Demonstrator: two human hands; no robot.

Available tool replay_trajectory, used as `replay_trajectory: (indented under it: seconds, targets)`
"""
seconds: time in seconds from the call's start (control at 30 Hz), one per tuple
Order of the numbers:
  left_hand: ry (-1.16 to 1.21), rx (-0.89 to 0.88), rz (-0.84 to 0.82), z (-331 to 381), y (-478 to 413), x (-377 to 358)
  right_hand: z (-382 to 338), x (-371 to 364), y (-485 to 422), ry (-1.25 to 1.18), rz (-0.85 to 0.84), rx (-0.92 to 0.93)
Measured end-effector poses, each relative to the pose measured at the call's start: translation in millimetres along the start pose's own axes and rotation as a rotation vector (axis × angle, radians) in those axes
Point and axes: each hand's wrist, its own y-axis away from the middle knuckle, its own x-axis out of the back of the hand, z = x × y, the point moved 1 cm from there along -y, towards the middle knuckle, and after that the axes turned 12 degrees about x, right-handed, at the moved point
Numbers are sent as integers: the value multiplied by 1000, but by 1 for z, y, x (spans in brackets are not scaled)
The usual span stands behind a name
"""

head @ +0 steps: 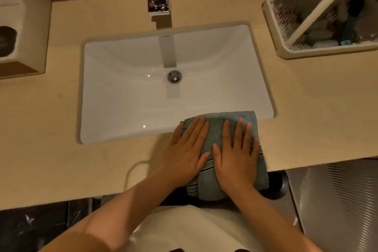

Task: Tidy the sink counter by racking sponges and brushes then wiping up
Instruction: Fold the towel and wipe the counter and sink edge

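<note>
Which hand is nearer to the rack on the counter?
Right. The right hand lies flat on the towel, closer to the rack at the far right; the left hand lies beside it, farther away.

No readable text, label, brand or number is showing anywhere; any markings are staying too blurred to make out.

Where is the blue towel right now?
The blue towel lies on the counter's front edge, just right of centre, overlapping the sink's near rim, under both flat hands.

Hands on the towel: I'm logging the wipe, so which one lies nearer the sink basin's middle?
The left hand; the right hand presses the towel toward the rack side.
</note>
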Motion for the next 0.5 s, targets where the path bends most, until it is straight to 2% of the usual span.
replay_trajectory:
  seconds: [0.13,0.23,0.4,0.5]
  targets:
    - [-14,137,4,-83,49,9,-84,4,0,4,-108,182]
    - [-42,191,-8,-129,77,13,-114,6,-5,11,-177,361]
    - [-77,231,10,-146,89,17,-105,24,-36,2,-169,715]
    - [3,373,92,-118,89,18,-79,28,-54,96,-217,1002]
